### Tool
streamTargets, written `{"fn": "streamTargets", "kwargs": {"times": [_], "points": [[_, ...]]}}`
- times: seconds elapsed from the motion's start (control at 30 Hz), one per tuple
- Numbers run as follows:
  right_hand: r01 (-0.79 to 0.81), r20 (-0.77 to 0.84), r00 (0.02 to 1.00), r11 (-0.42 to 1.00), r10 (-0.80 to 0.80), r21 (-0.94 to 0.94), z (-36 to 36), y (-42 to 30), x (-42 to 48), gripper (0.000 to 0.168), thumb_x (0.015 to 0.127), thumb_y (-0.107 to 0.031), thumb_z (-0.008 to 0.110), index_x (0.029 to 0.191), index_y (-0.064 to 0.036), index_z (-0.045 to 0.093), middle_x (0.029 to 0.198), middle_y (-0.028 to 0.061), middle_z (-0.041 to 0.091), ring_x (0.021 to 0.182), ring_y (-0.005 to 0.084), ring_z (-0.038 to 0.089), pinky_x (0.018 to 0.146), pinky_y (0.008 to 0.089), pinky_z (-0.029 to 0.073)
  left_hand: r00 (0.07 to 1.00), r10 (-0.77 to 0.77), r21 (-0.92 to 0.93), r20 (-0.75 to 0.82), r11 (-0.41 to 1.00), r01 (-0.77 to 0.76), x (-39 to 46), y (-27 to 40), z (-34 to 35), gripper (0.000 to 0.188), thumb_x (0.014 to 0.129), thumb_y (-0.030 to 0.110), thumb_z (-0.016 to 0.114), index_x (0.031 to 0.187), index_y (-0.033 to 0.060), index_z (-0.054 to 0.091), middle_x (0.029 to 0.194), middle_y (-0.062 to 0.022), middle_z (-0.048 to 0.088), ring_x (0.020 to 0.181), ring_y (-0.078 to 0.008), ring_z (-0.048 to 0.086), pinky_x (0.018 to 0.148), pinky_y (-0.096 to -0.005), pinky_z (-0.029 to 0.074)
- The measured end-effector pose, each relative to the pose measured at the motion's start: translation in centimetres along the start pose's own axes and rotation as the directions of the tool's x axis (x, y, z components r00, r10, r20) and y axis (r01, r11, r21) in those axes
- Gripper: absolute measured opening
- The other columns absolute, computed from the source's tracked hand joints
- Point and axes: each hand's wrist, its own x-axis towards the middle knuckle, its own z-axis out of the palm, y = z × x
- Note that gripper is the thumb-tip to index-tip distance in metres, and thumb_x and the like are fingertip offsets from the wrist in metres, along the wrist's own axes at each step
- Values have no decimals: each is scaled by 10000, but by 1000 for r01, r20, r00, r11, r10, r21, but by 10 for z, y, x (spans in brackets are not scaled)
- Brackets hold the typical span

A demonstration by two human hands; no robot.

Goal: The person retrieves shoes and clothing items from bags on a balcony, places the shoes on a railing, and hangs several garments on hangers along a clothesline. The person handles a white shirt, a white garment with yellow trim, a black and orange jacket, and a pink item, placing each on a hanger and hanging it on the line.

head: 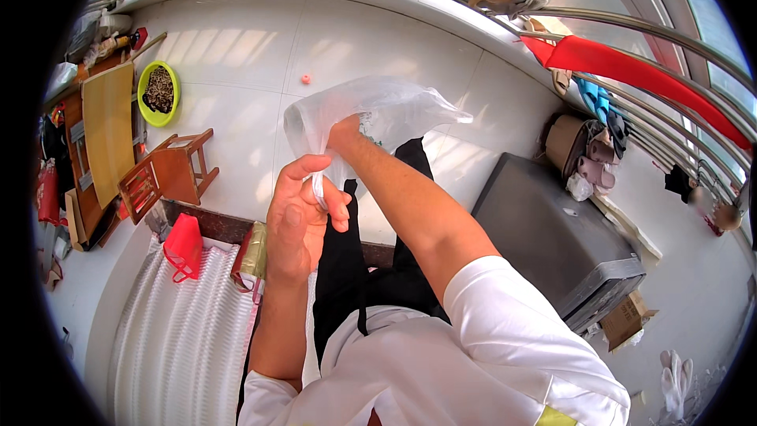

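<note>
A thin, translucent white plastic bag point(408, 97) hangs in front of me, puffed out towards the right and bearing some green print. One of its handle loops is hooked over the fingers of my left hand point(295, 219), whose palm faces up with the fingers half curled. My right hand point(344, 131) reaches through the bag's mouth. Its fingers are hidden behind the plastic, so I cannot tell whether they grip anything. Below the bag, my legs in black trousers point(337, 272) show.
On the ribbed white mat point(171, 331) at left stand a red bag point(184, 242) and a gold bag point(253, 254). Beyond are a wooden chair point(177, 168) and a lime-green basin point(176, 92). A large dark-grey box point(550, 236) stands at right. Metal railings point(615, 15) curve along the far side.
</note>
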Motion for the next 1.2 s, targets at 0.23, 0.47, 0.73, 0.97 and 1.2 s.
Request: {"fn": "streamTargets", "kwargs": {"times": [0.23,0.47,0.73,0.97,1.2], "points": [[-167,275,952,982,137,86,37,3,-10,511,857,-427,599,1272,-130,615,1338,110,606,1214,292,594,958,409,503,1000,8,61,-24,998,-6,-8,-1,5,712,963,574,513,1351,-16,421,760,-29,548,661,-98,505,898,-317,451],[-211,357,926,951,120,226,78,7,-36,614,864,-485,577,1360,-122,577,1409,127,567,1271,298,564,999,400,494,999,-35,12,-34,999,35,-25,-13,-1,697,972,571,510,1343,-14,431,738,-18,528,659,-94,507,878,-313,454],[-71,39,997,970,64,233,71,48,-44,337,766,-263,702,1018,-42,679,947,206,702,951,361,686,821,419,546,995,-24,76,-101,997,32,-32,-31,-14,476,1029,364,473,1337,1,459,756,-13,504,675,-84,481,866,-303,461],[90,-231,969,754,84,651,-65,33,-137,225,867,-147,628,786,-3,475,636,129,521,586,226,503,581,384,440,964,-12,81,-266,996,35,-27,-53,-49,361,1030,222,448,1317,10,499,764,-1,484,700,-81,458,900,-314,459],[287,-392,920,664,11,691,-174,48,-202,132,962,-118,631,917,-23,551,814,-4,573,797,79,498,725,242,440,965,28,93,-260,996,-4,-6,-57,-38,356,1033,205,440,1331,17,492,769,1,484,718,-83,452,916,-327,456]]}}
